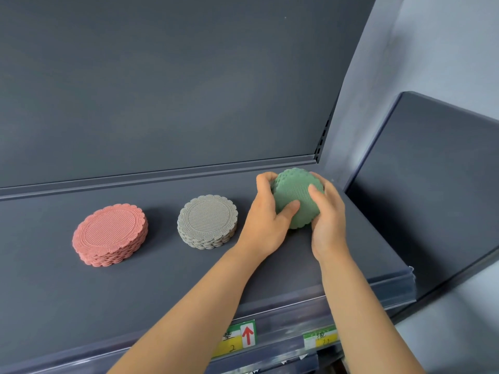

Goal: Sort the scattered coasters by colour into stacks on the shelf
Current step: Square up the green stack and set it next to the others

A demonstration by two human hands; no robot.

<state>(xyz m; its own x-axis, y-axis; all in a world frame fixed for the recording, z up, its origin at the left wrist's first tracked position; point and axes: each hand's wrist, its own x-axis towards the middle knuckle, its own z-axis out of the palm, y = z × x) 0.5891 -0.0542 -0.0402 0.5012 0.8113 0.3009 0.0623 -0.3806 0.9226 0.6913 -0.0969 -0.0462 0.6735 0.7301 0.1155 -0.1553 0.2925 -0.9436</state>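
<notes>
- The green coasters [295, 195] are gripped between both hands as one bundle, tilted up on edge with the top face turned toward the camera. The count is hidden.
- They are round and scalloped at the rim, with a finely woven centre and a raised, lacy border. The material looks soft and rubbery.
- The left hand [266, 220] is clenched on the bundle's left edge, thumb laid across the face and fingers curled over the top.
- The right hand [328, 220] is clasped on the right edge, thumb on the face and fingers wrapped behind.
- The bundle is held low over the shelf [162, 279], a flat, matte, dark grey board. Contact at the lower edge cannot be told.
- Just left of the grip a grey stack [207, 222] of the same pattern is laid flat.
- Further left, well apart from the grip, a pink stack [110, 234] is laid flat.
- Below the grip, on the shelf's front rail [270, 317], an arrow label [248, 334] and a yellow label [320, 338] are fixed.
</notes>
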